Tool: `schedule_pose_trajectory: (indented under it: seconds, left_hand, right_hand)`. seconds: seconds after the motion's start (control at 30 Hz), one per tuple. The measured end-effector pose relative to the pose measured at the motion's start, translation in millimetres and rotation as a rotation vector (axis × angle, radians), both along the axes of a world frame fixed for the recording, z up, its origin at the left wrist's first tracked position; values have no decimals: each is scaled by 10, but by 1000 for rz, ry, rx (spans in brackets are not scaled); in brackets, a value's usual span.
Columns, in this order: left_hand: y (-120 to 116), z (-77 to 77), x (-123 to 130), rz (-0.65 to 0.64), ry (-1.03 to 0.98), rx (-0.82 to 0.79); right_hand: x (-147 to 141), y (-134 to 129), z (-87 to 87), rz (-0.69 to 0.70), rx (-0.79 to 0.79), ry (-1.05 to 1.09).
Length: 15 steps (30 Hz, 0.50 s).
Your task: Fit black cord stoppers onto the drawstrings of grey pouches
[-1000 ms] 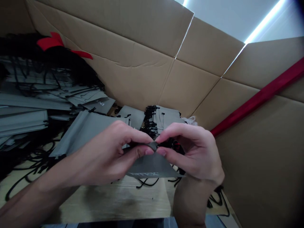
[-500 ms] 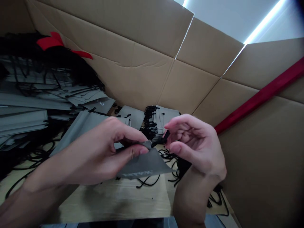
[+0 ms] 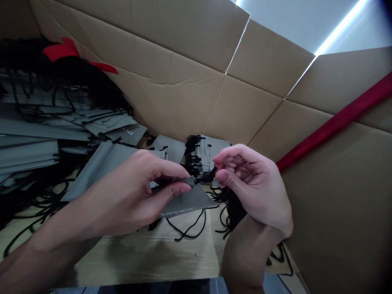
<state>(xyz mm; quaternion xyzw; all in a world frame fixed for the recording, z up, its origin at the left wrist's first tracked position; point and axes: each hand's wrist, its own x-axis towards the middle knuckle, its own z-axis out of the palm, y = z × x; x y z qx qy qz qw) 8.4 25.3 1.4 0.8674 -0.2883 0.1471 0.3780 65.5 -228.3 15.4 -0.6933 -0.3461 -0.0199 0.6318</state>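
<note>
Between thumb and forefinger, my left hand (image 3: 143,190) pinches the corner of a small grey drawstring pouch (image 3: 196,199) with pale printed lettering, partly hidden behind the fingers. A black cord (image 3: 206,177) comes out of the pinched corner and looks knotted. My right hand (image 3: 254,183) is closed on the cord's end at the fingertips, to the right of the pouch. Both hands are raised over the wooden table, and a loop of black cord shows below the pouch.
Piles of grey pouches (image 3: 27,155) with black cords fill the left side. More pouches (image 3: 214,153) are stacked at the back against a cardboard wall (image 3: 171,98). A bundle of black cords (image 3: 237,210) lies behind my right hand. A dark red strip (image 3: 330,124) crosses the cardboard on the right.
My right thumb has come up and closed with the fingertips on the cord's end. The pouch's printed flap has swung up slightly and to the left, showing more of the cord loop below.
</note>
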Motion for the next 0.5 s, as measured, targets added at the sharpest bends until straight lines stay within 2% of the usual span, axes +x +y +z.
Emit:
schedule_pose_trajectory:
  seconds: [0.37,0.5]
  left_hand:
    - [6,-33,8,-17,7,-1]
    - [-7,-1,-1,-42,31,-15]
  right_hand:
    - [5,-42,-5,3,-29,-72]
    - [25,-88,-11,123,-133,-33]
